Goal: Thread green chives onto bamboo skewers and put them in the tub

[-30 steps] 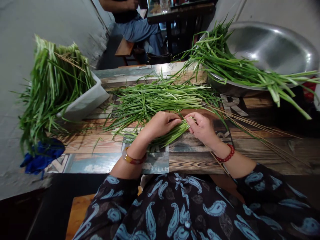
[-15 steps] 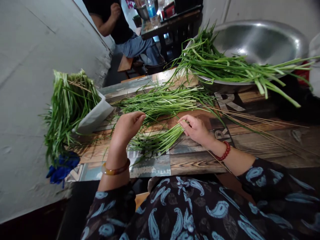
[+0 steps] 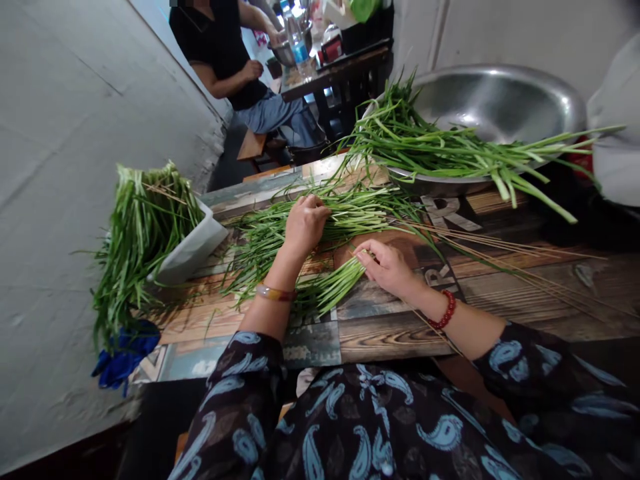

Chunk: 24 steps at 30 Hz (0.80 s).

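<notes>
Loose green stalks [image 3: 360, 210] lie across the middle of the wooden table. My left hand [image 3: 306, 223] is over them with its fingers pinched together; what is between the fingertips is too small to make out. Nearer to me, my right hand [image 3: 383, 263] grips the pale ends of a small bunch of stalks [image 3: 340, 287], whose leafy ends spread left on the table, partly behind my left forearm. A thin stick slants down from beneath my right hand. More thin sticks [image 3: 500, 245] lie on the table to the right.
At the left, a white container [image 3: 187, 247] holds upright stalks beside a blue cloth-like item [image 3: 125, 353]. A steel basin [image 3: 540, 100] with long green stalks [image 3: 440, 150] stands at the back right. Beyond the table, a person [image 3: 225, 60] sits by another table [image 3: 340, 63].
My left hand has moved right and away from me, onto the loose stalks. My right hand still holds the small bunch. The view has shifted slightly, and the seated person's arms have moved.
</notes>
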Available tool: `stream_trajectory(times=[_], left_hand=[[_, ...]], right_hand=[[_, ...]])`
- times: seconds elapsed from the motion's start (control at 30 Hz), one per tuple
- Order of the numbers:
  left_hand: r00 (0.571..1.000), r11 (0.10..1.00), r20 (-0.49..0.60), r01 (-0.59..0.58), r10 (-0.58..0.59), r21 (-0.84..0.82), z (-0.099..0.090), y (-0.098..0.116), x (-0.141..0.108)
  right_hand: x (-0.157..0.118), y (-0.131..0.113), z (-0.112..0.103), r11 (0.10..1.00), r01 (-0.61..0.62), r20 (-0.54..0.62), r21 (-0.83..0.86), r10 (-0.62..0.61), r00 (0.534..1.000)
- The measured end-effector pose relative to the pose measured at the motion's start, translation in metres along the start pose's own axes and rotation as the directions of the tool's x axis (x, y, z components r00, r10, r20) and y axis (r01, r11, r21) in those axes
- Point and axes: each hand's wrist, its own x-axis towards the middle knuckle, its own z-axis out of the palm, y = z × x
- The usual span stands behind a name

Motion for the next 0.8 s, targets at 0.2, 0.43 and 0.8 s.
stream_trajectory(times=[0.2, 0.43, 0.8], left_hand=[[0.996, 0.997, -0.081, -0.036, 0.03, -0.074, -0.012, 0.017, -0.02], [0.989, 0.899, -0.022, 0.121, -0.144, -0.422, -0.019, 0.047, -0.054], [0.893, 0.354, 0.302, 0.415, -0.333, -0.838, -0.016, 0.067, -0.06]], right_hand=[[-0.001, -0.002, -0.001, 1.0, -0.01, 0.009, 0.002, 0.01, 1.0], [-0.003, -0.007, -0.002, 0.999, -0.031, 0.02, 0.014, 0.031, 0.999], [-0.007, -0.013, -0.005, 0.995, -0.088, 0.038, 0.048, 0.086, 0.996]])
